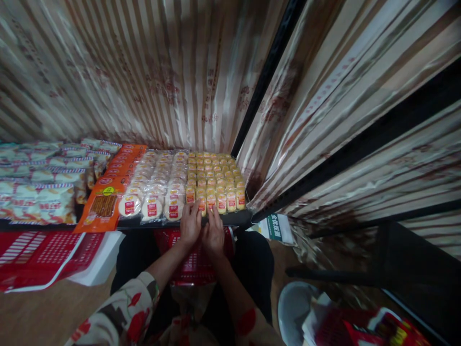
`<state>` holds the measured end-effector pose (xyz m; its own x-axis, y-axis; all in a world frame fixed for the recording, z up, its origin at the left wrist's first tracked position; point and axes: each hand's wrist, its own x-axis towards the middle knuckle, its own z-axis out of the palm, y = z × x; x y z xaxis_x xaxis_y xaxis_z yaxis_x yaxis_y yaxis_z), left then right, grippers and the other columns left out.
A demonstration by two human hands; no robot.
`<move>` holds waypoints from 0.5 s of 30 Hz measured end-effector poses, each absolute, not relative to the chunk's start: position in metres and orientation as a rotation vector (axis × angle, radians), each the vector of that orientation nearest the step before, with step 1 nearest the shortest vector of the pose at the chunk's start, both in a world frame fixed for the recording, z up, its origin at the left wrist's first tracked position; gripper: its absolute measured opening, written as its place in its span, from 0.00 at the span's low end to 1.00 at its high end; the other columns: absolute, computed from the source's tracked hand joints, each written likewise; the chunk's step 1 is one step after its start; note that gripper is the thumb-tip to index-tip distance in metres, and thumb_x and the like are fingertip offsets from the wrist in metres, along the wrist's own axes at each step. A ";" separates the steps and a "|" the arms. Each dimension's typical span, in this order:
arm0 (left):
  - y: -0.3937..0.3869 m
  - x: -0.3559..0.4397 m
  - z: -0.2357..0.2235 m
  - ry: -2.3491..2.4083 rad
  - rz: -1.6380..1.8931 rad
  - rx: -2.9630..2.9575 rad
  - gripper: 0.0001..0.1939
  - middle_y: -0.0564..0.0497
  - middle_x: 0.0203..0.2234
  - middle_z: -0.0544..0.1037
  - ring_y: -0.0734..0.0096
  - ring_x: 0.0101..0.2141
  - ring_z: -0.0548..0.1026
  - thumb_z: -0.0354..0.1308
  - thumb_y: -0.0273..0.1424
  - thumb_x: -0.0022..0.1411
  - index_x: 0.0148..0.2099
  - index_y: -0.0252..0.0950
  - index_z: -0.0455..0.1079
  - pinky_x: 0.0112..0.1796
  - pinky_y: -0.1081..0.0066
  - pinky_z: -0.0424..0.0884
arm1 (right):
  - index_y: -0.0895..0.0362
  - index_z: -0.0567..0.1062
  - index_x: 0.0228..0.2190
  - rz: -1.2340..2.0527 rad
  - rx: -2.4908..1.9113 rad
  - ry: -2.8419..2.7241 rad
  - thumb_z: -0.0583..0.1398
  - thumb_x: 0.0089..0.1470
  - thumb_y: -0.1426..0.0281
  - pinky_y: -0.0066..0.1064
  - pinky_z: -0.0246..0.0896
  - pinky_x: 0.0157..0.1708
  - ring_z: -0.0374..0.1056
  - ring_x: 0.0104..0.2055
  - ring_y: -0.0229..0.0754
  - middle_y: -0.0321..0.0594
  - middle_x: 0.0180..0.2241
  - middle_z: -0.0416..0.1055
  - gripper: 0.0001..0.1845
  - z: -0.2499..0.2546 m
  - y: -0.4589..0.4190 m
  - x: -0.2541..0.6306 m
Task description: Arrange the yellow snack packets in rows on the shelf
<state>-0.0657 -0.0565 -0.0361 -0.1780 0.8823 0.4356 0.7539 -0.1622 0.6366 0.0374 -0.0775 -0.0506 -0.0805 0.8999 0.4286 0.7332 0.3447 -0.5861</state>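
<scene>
Rows of small yellow wrapped snack packs with red labels fill the right end of a black shelf. My left hand reaches over the shelf's front edge, its fingers stretched toward the front row at the left side of these packs. Close beside it, my right hand lays outstretched fingertips on the front packs near the middle. Neither hand visibly lifts a pack, and the undersides of the fingers are hidden. To the left of the yellow packs stand rows of round white wrapped cakes with red labels.
Orange snack bags and white-and-blue bags continue leftward along the shelf. Below are red baskets, one between my knees. A black upright post and plastic-wrapped panels border the shelf. A grey bin stands at lower right.
</scene>
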 end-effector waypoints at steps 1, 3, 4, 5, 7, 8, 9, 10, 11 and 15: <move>-0.056 -0.066 -0.038 1.921 1.269 1.924 0.20 0.44 0.41 0.68 0.64 0.44 0.67 0.46 0.28 0.63 0.57 0.35 0.63 0.47 0.62 0.67 | 0.62 0.57 0.59 0.265 -1.431 -1.868 0.44 0.56 0.76 0.44 0.52 0.56 0.48 0.64 0.46 0.54 0.62 0.52 0.28 -0.053 -0.078 0.038; -0.056 -0.065 -0.042 1.913 1.291 1.953 0.20 0.45 0.40 0.68 0.66 0.43 0.68 0.46 0.27 0.64 0.57 0.36 0.64 0.45 0.64 0.68 | 0.62 0.57 0.58 0.233 -1.432 -1.886 0.44 0.57 0.75 0.44 0.51 0.56 0.48 0.64 0.46 0.55 0.61 0.53 0.27 -0.056 -0.078 0.038; -0.056 -0.065 -0.043 1.911 1.302 1.963 0.19 0.46 0.39 0.68 0.66 0.42 0.68 0.46 0.27 0.64 0.56 0.37 0.65 0.44 0.64 0.68 | 0.63 0.58 0.58 0.218 -1.437 -1.890 0.44 0.58 0.75 0.44 0.51 0.56 0.48 0.64 0.45 0.56 0.61 0.54 0.27 -0.057 -0.079 0.038; -0.056 -0.065 -0.045 1.910 1.313 1.969 0.19 0.46 0.39 0.68 0.67 0.41 0.68 0.46 0.28 0.64 0.55 0.37 0.66 0.44 0.65 0.68 | 0.64 0.59 0.57 0.203 -1.442 -1.893 0.44 0.58 0.75 0.43 0.51 0.56 0.48 0.64 0.45 0.57 0.60 0.55 0.26 -0.058 -0.079 0.038; -0.056 -0.064 -0.048 1.914 1.327 1.967 0.18 0.46 0.38 0.68 0.68 0.39 0.69 0.46 0.28 0.64 0.55 0.37 0.67 0.42 0.67 0.69 | 0.65 0.60 0.56 0.182 -1.448 -1.888 0.44 0.57 0.76 0.42 0.51 0.56 0.49 0.64 0.45 0.57 0.60 0.56 0.26 -0.058 -0.079 0.037; -0.056 -0.064 -0.049 1.916 1.329 1.965 0.18 0.46 0.38 0.68 0.69 0.38 0.69 0.46 0.28 0.64 0.55 0.37 0.67 0.41 0.68 0.69 | 0.65 0.61 0.56 0.176 -1.450 -1.885 0.44 0.57 0.76 0.41 0.51 0.56 0.49 0.64 0.45 0.57 0.60 0.56 0.26 -0.058 -0.079 0.037; -0.055 -0.065 -0.050 1.914 1.327 1.967 0.18 0.46 0.37 0.68 0.69 0.38 0.68 0.46 0.29 0.65 0.55 0.37 0.67 0.41 0.68 0.69 | 0.65 0.61 0.56 0.169 -1.453 -1.879 0.44 0.56 0.76 0.41 0.51 0.56 0.49 0.64 0.45 0.57 0.60 0.56 0.26 -0.058 -0.079 0.036; -0.055 -0.065 -0.052 1.909 1.323 1.972 0.18 0.47 0.37 0.69 0.69 0.38 0.68 0.45 0.29 0.65 0.55 0.37 0.67 0.41 0.68 0.69 | 0.65 0.61 0.56 0.162 -1.454 -1.875 0.44 0.56 0.76 0.41 0.51 0.56 0.49 0.64 0.45 0.56 0.59 0.57 0.26 -0.058 -0.079 0.036; -0.055 -0.065 -0.053 1.904 1.322 1.978 0.18 0.47 0.37 0.69 0.69 0.38 0.68 0.45 0.29 0.65 0.55 0.37 0.67 0.41 0.68 0.69 | 0.64 0.61 0.56 0.153 -1.456 -1.870 0.44 0.56 0.77 0.41 0.51 0.56 0.50 0.64 0.45 0.56 0.59 0.58 0.26 -0.058 -0.078 0.035; -0.054 -0.066 -0.056 1.893 1.326 1.982 0.19 0.47 0.38 0.69 0.69 0.38 0.68 0.44 0.30 0.65 0.56 0.39 0.66 0.41 0.69 0.69 | 0.65 0.61 0.56 0.122 -1.452 -1.863 0.44 0.57 0.76 0.42 0.52 0.55 0.50 0.63 0.46 0.57 0.58 0.58 0.26 -0.061 -0.078 0.034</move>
